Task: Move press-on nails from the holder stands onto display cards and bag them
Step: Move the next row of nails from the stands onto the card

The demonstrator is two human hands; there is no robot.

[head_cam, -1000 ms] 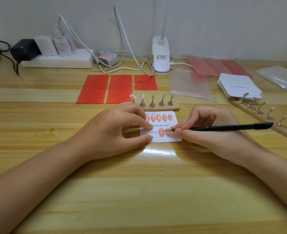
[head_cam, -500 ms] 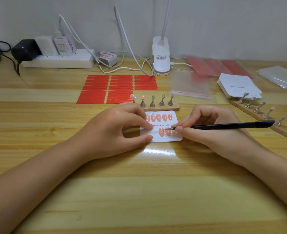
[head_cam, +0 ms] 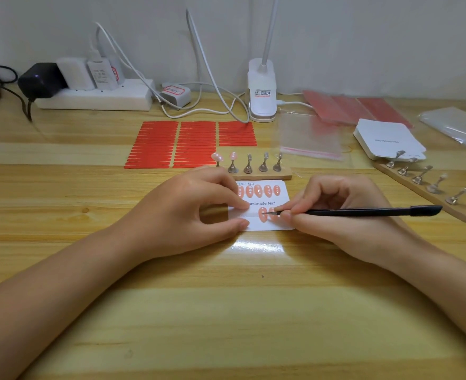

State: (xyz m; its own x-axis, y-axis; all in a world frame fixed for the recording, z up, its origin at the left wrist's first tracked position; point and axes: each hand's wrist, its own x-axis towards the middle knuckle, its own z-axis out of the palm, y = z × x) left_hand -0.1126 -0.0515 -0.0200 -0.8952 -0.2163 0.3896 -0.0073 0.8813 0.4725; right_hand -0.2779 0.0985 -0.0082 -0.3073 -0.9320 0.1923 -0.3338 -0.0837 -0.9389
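Observation:
A white display card lies on the table with a row of pink nails along its top and two more nails on the lower strip. My left hand pinches the card's left edge between thumb and forefinger. My right hand grips black tweezers, whose tip touches the lower nails. Behind the card stands a wooden holder stand with five metal posts; the two left posts carry pink nails, the other three are bare.
A second holder stand lies at the right, beside a stack of white cards. Clear bags and red adhesive strips lie further back. A lamp base, power strip and cables line the wall.
The tweezers' tip has shifted slightly on the lower nails; both hands stay in place on the card.

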